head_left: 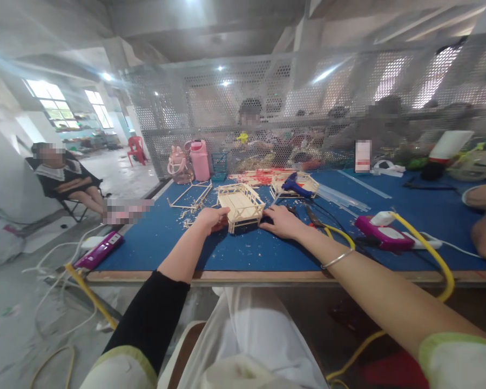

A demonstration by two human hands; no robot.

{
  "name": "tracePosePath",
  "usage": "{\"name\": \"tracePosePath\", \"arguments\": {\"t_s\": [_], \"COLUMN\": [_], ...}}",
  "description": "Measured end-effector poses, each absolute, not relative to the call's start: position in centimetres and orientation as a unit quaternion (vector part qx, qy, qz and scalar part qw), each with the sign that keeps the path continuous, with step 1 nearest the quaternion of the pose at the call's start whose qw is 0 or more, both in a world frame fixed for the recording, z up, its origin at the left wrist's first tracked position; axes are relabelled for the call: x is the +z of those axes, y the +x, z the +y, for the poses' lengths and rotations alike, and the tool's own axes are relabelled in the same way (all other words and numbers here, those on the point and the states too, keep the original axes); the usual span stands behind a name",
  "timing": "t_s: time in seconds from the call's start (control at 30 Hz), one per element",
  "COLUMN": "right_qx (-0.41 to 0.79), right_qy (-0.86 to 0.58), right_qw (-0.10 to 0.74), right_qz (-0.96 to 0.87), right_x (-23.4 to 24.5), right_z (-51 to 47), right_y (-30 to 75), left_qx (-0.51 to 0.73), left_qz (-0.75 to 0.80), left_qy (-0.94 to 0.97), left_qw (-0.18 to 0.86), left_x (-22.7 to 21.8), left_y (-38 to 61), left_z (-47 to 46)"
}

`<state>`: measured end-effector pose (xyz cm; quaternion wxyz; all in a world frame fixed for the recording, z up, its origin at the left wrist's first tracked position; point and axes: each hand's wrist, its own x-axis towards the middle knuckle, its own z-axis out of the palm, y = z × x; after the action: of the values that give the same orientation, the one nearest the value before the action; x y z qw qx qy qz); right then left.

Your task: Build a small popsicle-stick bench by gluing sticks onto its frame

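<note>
- Here, the left hand (211, 218) is clasping the near left corner of the miniature wooden bed (241, 204), which is standing on the blue surface (247, 251) at the person's 12 o'clock.
- The right hand (281, 221) is lying flat and unclenched at the bed's 3 o'clock, fingertips just meeting its near right corner.
- A blue glue gun (294, 186) is resting on a second wooden frame (310, 183) at the bed's 2 o'clock.
- Wood shavings (185, 214) are lying scattered at its 9 o'clock.

Both hands (211, 217) (278, 220) at wooden-stick bed model (240, 205)
</note>
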<state>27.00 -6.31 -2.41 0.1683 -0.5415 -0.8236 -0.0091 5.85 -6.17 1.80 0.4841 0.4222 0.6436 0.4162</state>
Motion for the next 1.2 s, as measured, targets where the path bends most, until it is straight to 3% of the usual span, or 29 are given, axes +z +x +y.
{"name": "tracePosePath", "arguments": {"t_s": [0.1, 0.3, 0.37, 0.47, 0.57, 0.77, 1.2], "right_qx": [-0.017, 0.013, 0.042, 0.188, 0.268, 0.268, 0.232], "right_qy": [-0.573, -0.623, -0.607, -0.556, -0.523, -0.510, -0.511], "right_qw": [0.135, 0.147, 0.213, 0.357, 0.405, 0.446, 0.437], "right_qz": [-0.808, -0.768, -0.764, -0.727, -0.701, -0.685, -0.703], "right_x": [-2.6, -1.2, -0.8, -1.2, -2.6, -4.1, -3.7], "right_z": [-5.7, -3.9, -3.7, -3.9, -4.1, -4.5, -5.1], "right_y": [27.2, 29.2, 28.4, 26.4, 24.9, 25.0, 24.6], "left_qx": [0.409, 0.407, 0.402, 0.395, 0.390, 0.313, 0.251], "left_qz": [0.647, 0.640, 0.645, 0.660, 0.672, 0.688, 0.713], "left_qy": [0.433, 0.499, 0.528, 0.561, 0.582, 0.646, 0.654], "left_qw": [0.476, 0.419, 0.379, 0.305, 0.239, 0.107, 0.023], "left_x": [1.5, 0.6, 0.2, -0.1, -0.2, -1.3, -1.8], "left_y": [5.7, 5.5, 5.2, 4.4, 4.0, 5.8, 6.7], "left_z": [-6.6, -6.4, -6.1, -6.5, -8.2, -12.0, -12.7]}}
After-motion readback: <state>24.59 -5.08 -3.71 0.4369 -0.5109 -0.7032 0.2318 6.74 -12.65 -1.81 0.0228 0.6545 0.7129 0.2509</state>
